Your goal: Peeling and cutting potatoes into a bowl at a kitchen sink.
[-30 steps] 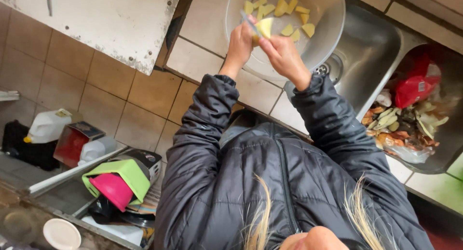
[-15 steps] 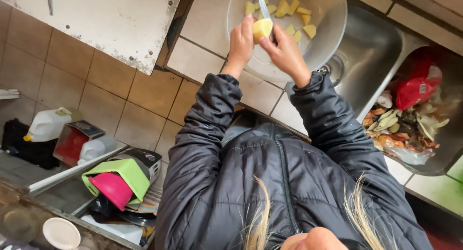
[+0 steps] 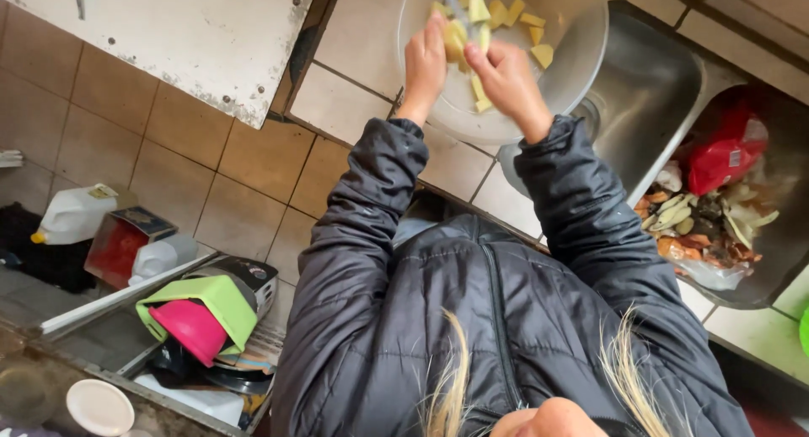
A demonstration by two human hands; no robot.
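Observation:
My left hand [image 3: 424, 64] and my right hand [image 3: 508, 80] meet over a pale round bowl [image 3: 578, 81] of yellow potato chunks [image 3: 504, 14] on the tiled counter. Between the fingers is a peeled potato piece [image 3: 458, 42]; my right hand grips it. A knife blade [image 3: 451, 0] sticks up beside my left hand's fingers, which are closed on its handle. A thin yellow strip [image 3: 479, 90] hangs just under my hands, over the bowl. Both arms are in dark padded sleeves.
A steel sink [image 3: 661, 91] lies right of the bowl. Beyond it a tub [image 3: 733, 209] holds peelings and a red bag. Low on the left are a rack with green and pink bowls [image 3: 198, 319], a white jug [image 3: 76, 214], a red box [image 3: 118, 245] and a white plate [image 3: 99, 407].
The potato piece between my hands has become smaller, and cut strips have dropped toward the bowl. The knife blade has shifted slightly; both hands stay over the bowl.

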